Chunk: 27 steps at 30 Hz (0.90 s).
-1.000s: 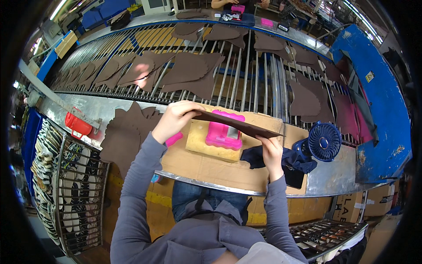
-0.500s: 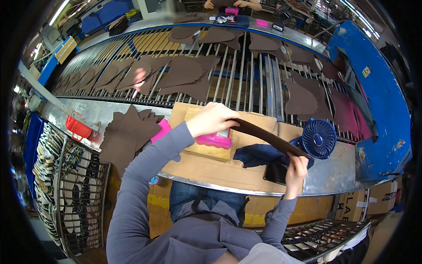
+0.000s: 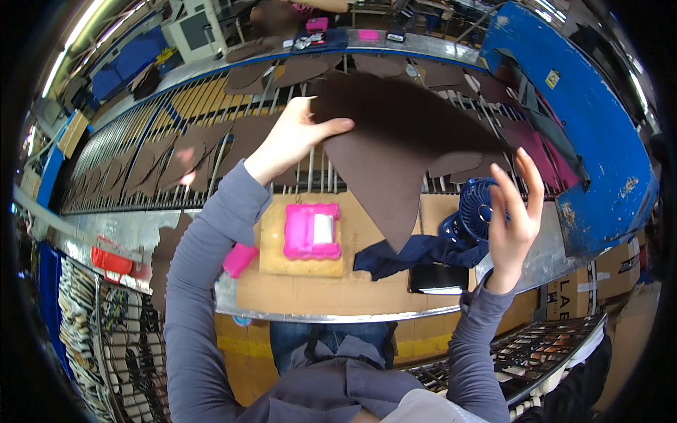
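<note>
A large dark brown cut piece (image 3: 395, 158) is raised above the bench, one pointed corner hanging toward me. My left hand (image 3: 300, 134) pinches its left edge, thumb on the near face. Beside the piece's right tip, my right hand (image 3: 515, 218) is open with fingers spread and pointing up. Whether a fingertip brushes the tip I cannot tell. Below my left hand, a pink scalloped pad (image 3: 302, 231) with a white patch lies on a yellowish block (image 3: 303, 266). Under the hanging corner is a crumpled navy cloth (image 3: 402, 259), with a dark phone-like slab (image 3: 437, 279) next to it.
Beyond the bench runs a rack of metal rollers (image 3: 310, 166) carrying several brown pieces (image 3: 148, 156). A blue fan (image 3: 476, 209) stands right, near a blue machine housing (image 3: 571, 120). More brown pieces (image 3: 167, 257) lie left, by a red holder (image 3: 111, 259). Wire racks flank me below.
The brown piece has gone from edge-on over the bench to raised and facing me, farther away. My left hand moved up with it. My right hand let go of its edge and spread its fingers.
</note>
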{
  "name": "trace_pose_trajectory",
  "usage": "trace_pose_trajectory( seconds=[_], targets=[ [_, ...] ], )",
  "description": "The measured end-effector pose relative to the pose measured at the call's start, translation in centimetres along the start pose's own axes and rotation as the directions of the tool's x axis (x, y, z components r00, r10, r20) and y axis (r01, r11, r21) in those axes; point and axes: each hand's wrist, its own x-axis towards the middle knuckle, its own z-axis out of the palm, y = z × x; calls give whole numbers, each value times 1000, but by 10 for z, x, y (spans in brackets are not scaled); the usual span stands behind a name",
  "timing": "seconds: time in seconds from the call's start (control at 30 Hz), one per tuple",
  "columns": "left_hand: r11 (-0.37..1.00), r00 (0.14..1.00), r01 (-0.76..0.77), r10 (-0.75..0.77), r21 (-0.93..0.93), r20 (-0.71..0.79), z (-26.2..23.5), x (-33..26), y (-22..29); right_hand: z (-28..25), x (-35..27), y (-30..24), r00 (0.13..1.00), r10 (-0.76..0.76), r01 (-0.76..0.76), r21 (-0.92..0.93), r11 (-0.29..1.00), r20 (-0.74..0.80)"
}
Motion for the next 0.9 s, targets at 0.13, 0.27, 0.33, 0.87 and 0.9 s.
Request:
trace_pose_trajectory(
  seconds=[0.13, 0.27, 0.33, 0.87, 0.9],
  targets=[
    [871, 964, 255, -264, -419, 38, -9, 50, -68, 9, -31, -5, 998, 39, -30, 150, 988, -52],
    [672, 923, 348, -366, -654, 115, 9, 104, -151, 7, -87, 8, 995, 27, -42, 155, 987, 96],
    [608, 879, 395, -468, -689, 90, 23, 130, -188, 3, -114, 14, 958, 205, -231, 115, 966, 202],
    [598, 665, 746, -691, -294, 282, -26, 91, -193, -10, -146, 16, 823, 519, -522, -55, 851, 233],
    [702, 735, 672, -594, -236, 325, -51, 63, -163, -7, -146, 15, 842, 479, -490, -20, 871, 247]
  ],
)
